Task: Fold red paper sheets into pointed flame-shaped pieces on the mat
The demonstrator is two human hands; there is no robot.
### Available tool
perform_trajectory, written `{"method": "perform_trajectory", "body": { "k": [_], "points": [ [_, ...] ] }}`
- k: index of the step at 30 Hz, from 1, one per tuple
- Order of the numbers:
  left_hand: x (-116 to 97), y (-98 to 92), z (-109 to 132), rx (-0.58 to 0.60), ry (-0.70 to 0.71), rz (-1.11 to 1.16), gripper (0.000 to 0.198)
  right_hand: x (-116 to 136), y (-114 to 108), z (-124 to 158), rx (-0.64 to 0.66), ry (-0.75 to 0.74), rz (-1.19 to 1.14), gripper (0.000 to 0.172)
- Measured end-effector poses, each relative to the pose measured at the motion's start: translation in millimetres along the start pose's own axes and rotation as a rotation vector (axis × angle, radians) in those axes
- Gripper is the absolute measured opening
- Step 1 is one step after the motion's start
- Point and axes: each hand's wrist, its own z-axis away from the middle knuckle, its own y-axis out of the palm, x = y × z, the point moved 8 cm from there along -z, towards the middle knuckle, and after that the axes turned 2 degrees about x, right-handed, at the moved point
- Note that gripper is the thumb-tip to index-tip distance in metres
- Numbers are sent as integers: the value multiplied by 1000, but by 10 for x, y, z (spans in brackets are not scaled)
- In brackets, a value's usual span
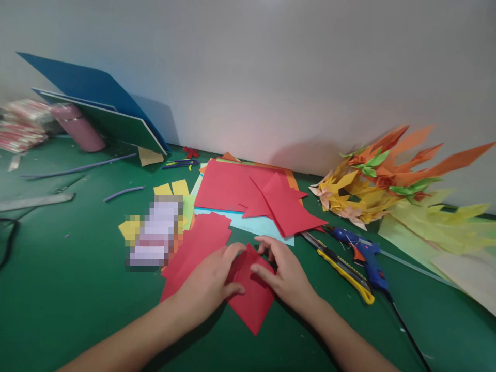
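Observation:
A square of red paper (251, 305), turned with one corner toward me, is between my two hands over the green table. My left hand (211, 276) grips its left edge, with the thumb lying on the paper's face. On the other side, my right hand (284, 271) has its thumb over the right edge and its fingers curled near the top corner. Some fingertips are hidden behind the sheet. Beside my left hand lies a stack of red paper pieces (197, 240), partly covered by that hand.
Red sheets (228, 186) lie behind my hands, with cut red pieces (289, 206) on top. To the right are a yellow utility knife (344, 274), a blue glue gun (364, 253) and orange and yellow paper flowers (372, 191). A pink bottle (79, 126) and folders (104, 108) stand left.

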Motion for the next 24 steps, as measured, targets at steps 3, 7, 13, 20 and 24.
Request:
{"method": "perform_trajectory", "body": {
  "k": [3, 7, 13, 20, 24],
  "points": [
    [-34, -7, -2, 5, 51, -14, 63, -26, -9, 4, 7, -6, -76, 48],
    [50, -118, -26, -81, 25, -23, 59, -105, 16, -3, 97, 102, -307, 51],
    [206, -377, -96, -204, -67, 95, 49, -90, -40, -47, 105, 187, -451, 21],
    [249, -364, -126, -157, -173, 527, 25, -277, -64, -9, 28, 408, -590, 34],
    [306, -328, -115, -190, -258, 702, 32, -295, -70, -3, 24, 442, -637, 37]
  ]
}}
